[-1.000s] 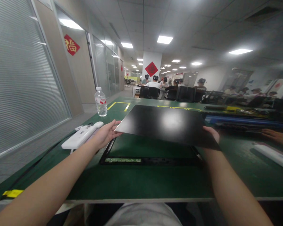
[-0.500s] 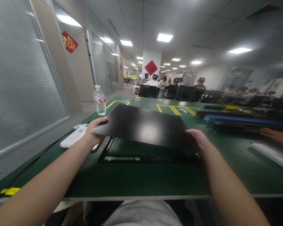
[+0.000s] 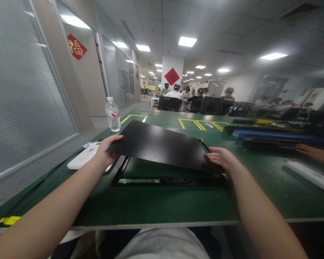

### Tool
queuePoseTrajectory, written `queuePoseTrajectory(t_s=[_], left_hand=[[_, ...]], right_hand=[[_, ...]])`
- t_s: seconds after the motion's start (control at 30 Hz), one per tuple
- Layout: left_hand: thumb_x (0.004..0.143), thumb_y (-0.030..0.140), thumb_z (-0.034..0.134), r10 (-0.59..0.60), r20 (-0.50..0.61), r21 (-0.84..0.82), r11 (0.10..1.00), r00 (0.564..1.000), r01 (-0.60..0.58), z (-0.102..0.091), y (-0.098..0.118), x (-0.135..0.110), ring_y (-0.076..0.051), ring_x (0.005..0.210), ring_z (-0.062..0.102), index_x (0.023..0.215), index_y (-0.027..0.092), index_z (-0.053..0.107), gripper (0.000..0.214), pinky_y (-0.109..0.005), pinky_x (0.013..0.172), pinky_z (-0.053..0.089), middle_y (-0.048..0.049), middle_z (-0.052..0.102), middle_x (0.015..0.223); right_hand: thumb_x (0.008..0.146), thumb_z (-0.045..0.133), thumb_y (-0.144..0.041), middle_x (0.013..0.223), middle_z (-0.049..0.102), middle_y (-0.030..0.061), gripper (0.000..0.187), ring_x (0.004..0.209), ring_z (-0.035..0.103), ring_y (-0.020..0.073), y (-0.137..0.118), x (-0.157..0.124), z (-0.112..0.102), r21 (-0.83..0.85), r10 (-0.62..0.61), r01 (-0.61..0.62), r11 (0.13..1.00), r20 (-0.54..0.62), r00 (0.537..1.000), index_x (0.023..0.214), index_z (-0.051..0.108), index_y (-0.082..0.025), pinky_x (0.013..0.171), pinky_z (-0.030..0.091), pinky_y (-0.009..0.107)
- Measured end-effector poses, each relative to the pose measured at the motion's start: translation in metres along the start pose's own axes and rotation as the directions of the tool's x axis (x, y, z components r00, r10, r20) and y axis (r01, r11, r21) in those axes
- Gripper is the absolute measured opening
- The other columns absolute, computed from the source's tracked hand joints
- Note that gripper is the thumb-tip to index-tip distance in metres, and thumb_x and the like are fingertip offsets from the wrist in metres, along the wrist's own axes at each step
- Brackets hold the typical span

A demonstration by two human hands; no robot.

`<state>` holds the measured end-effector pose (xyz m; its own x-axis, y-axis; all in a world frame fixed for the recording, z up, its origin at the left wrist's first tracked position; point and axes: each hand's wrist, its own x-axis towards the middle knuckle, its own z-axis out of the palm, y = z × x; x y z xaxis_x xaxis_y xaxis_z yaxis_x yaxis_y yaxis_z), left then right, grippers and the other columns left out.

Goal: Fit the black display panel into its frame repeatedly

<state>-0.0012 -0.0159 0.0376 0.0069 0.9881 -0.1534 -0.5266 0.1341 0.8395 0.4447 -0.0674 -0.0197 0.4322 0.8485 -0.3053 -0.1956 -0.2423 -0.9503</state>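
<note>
Lower than a second ago, the black panel [image 3: 156,145] is now slanting down over the black frame [image 3: 167,181]. Its right end is coming to rest on the frame's right side, while its left end is still hanging clear above it.

Left of the frame, a white device [image 3: 82,158] is lying on the green table [image 3: 162,205], and a water bottle [image 3: 113,114] is standing upright beyond the frame's far left corner, well apart from it.

At the frame's left side, the left hand [image 3: 106,151] is carrying the panel's raised corner. The thumb is lying along the top edge and the other fingers are tucked beneath, hidden by the sheet. This grip by the edge is probably keeping skin off the glossy face.

Over the frame's near right corner, the right hand [image 3: 221,158] has shifted from under the edge to on top. It is lying palm down with its fingers straight and slightly spread, and seems to be steadying that end so the sheet pivots rather than slides.

Right of the frame, long blue and black parts [image 3: 275,135] are stacked along the table. Farther right again, a co-worker's hand [image 3: 313,153] is resting near a white bar [image 3: 310,174], well apart from the frame.
</note>
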Motion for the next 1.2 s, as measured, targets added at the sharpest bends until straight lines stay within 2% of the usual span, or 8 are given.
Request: queuePoseTrajectory(t_s=[0.23,0.4,0.57,0.77,0.93,1.2], left_hand=[[0.073,0.003,0.059,0.053,0.048,0.105,0.993,0.997,-0.058,0.002,-0.005,-0.002,-0.017,0.055,0.07,0.087,0.017,0.073,0.024,-0.022,0.05,0.057,-0.0019,0.074,0.068],[0.071,0.007,0.062,0.07,0.109,0.166,0.982,0.992,-0.088,0.001,-0.009,-0.001,-0.018,0.057,0.069,0.087,0.016,0.075,0.023,-0.023,0.051,0.057,-0.0033,0.075,0.071],[0.067,0.008,0.065,0.064,0.126,0.174,0.981,0.99,-0.086,-0.003,-0.013,0.004,-0.017,0.055,0.068,0.096,0.013,0.075,0.031,-0.023,0.049,0.056,-0.0056,0.077,0.077],[0.063,0.011,0.07,0.058,0.144,0.175,0.981,0.988,-0.083,-0.008,-0.015,0.011,-0.017,0.056,0.068,0.096,0.012,0.076,0.034,-0.022,0.05,0.054,-0.0055,0.078,0.077],[0.058,0.013,0.074,0.065,0.139,0.194,0.977,0.988,-0.092,-0.005,-0.015,0.008,-0.017,0.054,0.067,0.092,0.01,0.077,0.035,-0.023,0.049,0.052,-0.0062,0.078,0.075],[0.053,0.015,0.078,0.069,0.092,0.253,0.963,0.993,-0.09,-0.004,-0.019,0.005,-0.016,0.058,0.067,0.087,0.012,0.077,0.034,-0.021,0.05,0.049,-0.0048,0.078,0.074]], right_hand=[[0.085,0.059,-0.014,0.07,0.074,0.0109,0.026,0.055,0.067,0.0175,-0.001,-0.003,-0.001,-0.051,-0.061,0.056,0.997,-0.094,0.994,0.109,0.067,-0.014,0.046,0.048,0.021],[0.082,0.061,-0.015,0.063,0.073,0.011,0.02,0.039,0.049,0.0098,-0.001,-0.001,0.0,-0.111,-0.095,0.078,0.991,-0.158,0.983,0.099,0.07,-0.012,0.035,0.032,0.016],[0.08,0.063,-0.014,0.062,0.072,0.0123,0.013,0.035,0.037,0.0065,0.002,0.004,-0.002,-0.108,-0.105,0.086,0.99,-0.181,0.978,0.092,0.068,-0.011,0.031,0.023,0.014],[0.082,0.06,-0.014,0.062,0.072,0.0128,0.022,0.035,0.032,0.0058,0.003,0.006,-0.005,-0.193,-0.127,0.088,0.977,-0.198,0.972,0.101,0.069,-0.008,0.032,0.021,0.016],[0.084,0.059,-0.016,0.06,0.071,0.0117,0.03,0.036,0.033,0.0069,0.003,0.009,-0.007,-0.229,-0.147,0.097,0.968,-0.211,0.966,0.11,0.068,-0.006,0.033,0.022,0.018],[0.079,0.066,-0.024,0.069,0.075,0.0145,0.036,0.038,0.034,0.0084,0.006,0.014,-0.011,-0.296,-0.175,0.1,0.95,-0.239,0.955,0.111,0.07,-0.008,0.034,0.024,0.02]])
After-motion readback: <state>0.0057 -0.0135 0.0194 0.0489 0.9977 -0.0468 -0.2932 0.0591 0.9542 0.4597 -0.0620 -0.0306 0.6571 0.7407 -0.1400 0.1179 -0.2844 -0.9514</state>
